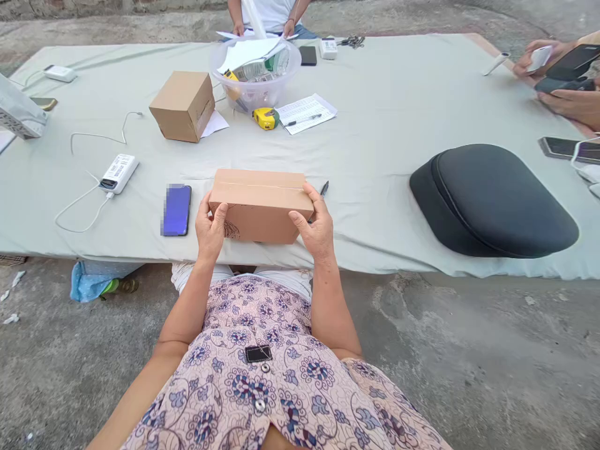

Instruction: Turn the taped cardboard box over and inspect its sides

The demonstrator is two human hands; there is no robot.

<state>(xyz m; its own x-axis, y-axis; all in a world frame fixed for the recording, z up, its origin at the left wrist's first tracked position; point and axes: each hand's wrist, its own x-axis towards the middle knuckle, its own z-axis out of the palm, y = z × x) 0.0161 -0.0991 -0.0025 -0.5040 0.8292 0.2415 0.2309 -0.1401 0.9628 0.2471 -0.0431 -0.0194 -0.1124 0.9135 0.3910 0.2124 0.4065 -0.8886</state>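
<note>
Brown cardboard oblong box [262,215] centre of frame, near edge of pale cloth-covered surface [375,94]. Grip: left hand [209,230] and right hand [319,226] clasping opposite ends. Top looks closed; handling seems ongoing, box not released; what's left, can't tell.

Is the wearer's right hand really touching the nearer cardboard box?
Touching: the head view shows the right hand holding the box, thumb on its front face.
</note>
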